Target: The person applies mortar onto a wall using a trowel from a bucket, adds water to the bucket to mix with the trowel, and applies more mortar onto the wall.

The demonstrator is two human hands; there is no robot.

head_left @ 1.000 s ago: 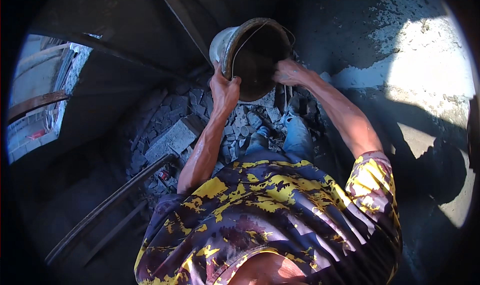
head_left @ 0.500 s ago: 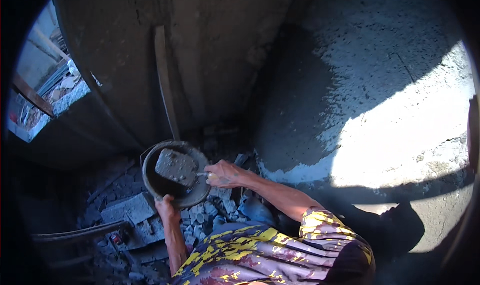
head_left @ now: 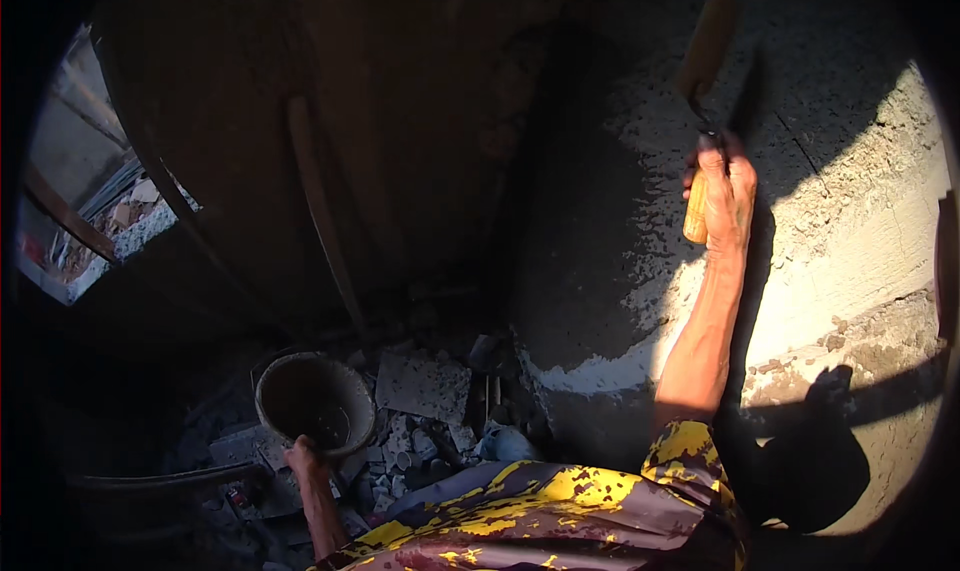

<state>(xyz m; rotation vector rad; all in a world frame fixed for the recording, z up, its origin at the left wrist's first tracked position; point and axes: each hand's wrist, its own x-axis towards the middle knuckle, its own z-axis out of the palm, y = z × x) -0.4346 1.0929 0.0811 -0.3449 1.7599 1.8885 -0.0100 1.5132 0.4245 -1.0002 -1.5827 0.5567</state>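
Note:
My right hand (head_left: 730, 193) is wrapped round the wooden handle of a trowel (head_left: 709, 43), raised against the right-hand wall (head_left: 820, 271). The trowel's blade points up and lies in shade, so what is on it cannot be made out. Below and to the left, my left hand (head_left: 306, 461) grips the near rim of a round bucket (head_left: 285, 386). The bucket is tilted toward me, with some wet grey mortar (head_left: 328, 426) low inside it. Darker, smoother wet mortar covers the wall's left part; rough grey coating spreads to its right.
Broken rubble (head_left: 410, 441) and a flat slab (head_left: 425, 383) lie beneath the bucket. A wooden strip (head_left: 322, 211) leans on the dark far wall. An opening (head_left: 100, 171) at the far left shows debris outside. Sunlight falls across the right wall.
My right hand has swung the trowel from inside the bucket up to the right wall; its load of mortar no longer shows in the bucket. My left hand and the bucket have lowered slightly.

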